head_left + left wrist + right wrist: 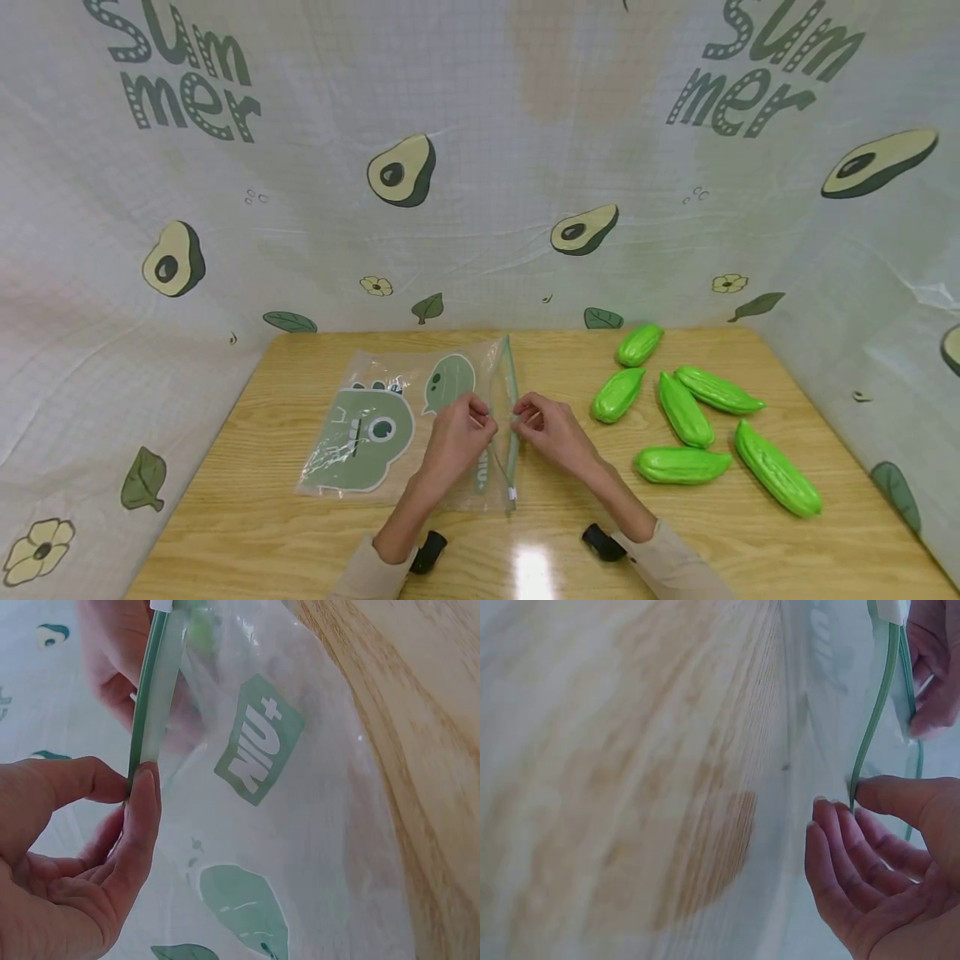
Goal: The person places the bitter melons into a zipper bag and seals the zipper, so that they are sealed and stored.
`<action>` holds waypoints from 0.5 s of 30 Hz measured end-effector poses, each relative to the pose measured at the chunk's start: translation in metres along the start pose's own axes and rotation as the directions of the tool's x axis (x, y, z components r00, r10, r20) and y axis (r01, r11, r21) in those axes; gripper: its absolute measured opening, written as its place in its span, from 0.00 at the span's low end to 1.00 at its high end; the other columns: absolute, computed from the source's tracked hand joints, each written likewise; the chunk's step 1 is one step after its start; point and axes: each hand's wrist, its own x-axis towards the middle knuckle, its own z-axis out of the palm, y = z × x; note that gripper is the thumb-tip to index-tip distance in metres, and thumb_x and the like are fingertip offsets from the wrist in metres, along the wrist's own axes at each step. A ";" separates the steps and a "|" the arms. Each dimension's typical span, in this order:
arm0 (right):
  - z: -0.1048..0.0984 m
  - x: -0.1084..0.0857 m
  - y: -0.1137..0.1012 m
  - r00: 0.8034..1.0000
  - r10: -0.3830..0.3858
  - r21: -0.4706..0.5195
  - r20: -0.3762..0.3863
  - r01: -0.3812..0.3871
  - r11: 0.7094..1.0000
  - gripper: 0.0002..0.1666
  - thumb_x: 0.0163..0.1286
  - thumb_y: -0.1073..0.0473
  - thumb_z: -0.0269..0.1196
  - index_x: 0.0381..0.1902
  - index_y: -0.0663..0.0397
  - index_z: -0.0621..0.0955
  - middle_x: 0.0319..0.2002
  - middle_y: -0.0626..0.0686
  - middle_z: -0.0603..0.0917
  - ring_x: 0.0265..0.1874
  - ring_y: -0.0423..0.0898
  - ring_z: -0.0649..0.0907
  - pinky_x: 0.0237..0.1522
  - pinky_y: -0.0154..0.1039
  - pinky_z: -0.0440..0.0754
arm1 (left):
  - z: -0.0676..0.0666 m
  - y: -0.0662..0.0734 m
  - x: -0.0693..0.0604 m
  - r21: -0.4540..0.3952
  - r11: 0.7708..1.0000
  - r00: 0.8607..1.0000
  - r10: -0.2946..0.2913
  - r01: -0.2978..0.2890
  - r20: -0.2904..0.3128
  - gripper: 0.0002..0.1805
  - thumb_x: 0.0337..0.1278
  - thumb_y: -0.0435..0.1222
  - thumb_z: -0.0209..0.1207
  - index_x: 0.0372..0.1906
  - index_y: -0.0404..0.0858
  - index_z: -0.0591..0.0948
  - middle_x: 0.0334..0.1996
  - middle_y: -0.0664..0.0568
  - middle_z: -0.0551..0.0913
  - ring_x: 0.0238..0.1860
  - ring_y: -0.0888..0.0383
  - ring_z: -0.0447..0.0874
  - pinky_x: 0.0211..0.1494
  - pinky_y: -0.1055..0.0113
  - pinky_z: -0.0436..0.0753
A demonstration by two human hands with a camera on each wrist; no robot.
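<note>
A clear plastic slider zip bag [360, 442] with green cartoon prints lies on the table, its mouth toward the right. My left hand [459, 433] pinches one side of the mouth between thumb and fingers, seen closely in the left wrist view on the green zip strip [148, 697]. Opposite it, my right hand [553, 429] pinches the other strip [875, 724], as the right wrist view shows. The two strips stand apart between the hands. A white slider [512, 493] sits at the near end of the zip.
Several bright green bitter gourds [682, 465] lie on the right side of the wooden table [247, 533]. A cloth printed with avocados and leaves [480, 275] hangs behind the table and along both sides. Black wrist straps [602, 543] show at the sleeves.
</note>
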 end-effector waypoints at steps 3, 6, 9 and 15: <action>-0.001 0.001 0.001 1.000 0.014 -0.011 0.003 -0.014 1.000 0.06 0.68 0.68 0.68 0.42 0.61 0.82 0.34 0.52 0.86 0.31 0.42 0.85 0.34 0.33 0.84 | 0.000 0.002 -0.001 0.044 0.999 0.999 0.023 -0.022 -0.033 0.06 0.51 0.26 0.64 0.33 0.34 0.78 0.24 0.52 0.82 0.26 0.60 0.82 0.27 0.71 0.80; -0.002 0.001 0.001 0.999 0.037 -0.018 0.008 -0.036 0.999 0.06 0.68 0.67 0.68 0.42 0.61 0.82 0.33 0.51 0.86 0.30 0.41 0.85 0.33 0.33 0.83 | 0.000 0.004 -0.001 0.084 0.995 0.997 0.050 -0.045 -0.065 0.07 0.51 0.26 0.64 0.33 0.34 0.78 0.23 0.51 0.82 0.24 0.61 0.80 0.27 0.71 0.79; -0.003 0.001 0.001 0.998 0.053 -0.026 0.014 -0.053 0.998 0.06 0.68 0.67 0.68 0.42 0.60 0.83 0.33 0.51 0.86 0.29 0.42 0.85 0.32 0.32 0.83 | -0.001 0.005 -0.002 0.066 0.997 0.997 0.039 -0.035 -0.066 0.07 0.53 0.25 0.63 0.34 0.33 0.77 0.22 0.50 0.82 0.21 0.63 0.80 0.25 0.72 0.79; -0.004 0.000 0.000 0.997 0.073 -0.031 0.017 -0.073 0.997 0.07 0.68 0.67 0.68 0.43 0.62 0.83 0.34 0.52 0.86 0.30 0.44 0.86 0.31 0.33 0.83 | -0.004 0.008 -0.002 -0.050 0.998 0.999 -0.046 0.045 -0.013 0.06 0.58 0.22 0.60 0.38 0.31 0.76 0.23 0.48 0.83 0.16 0.64 0.82 0.22 0.72 0.80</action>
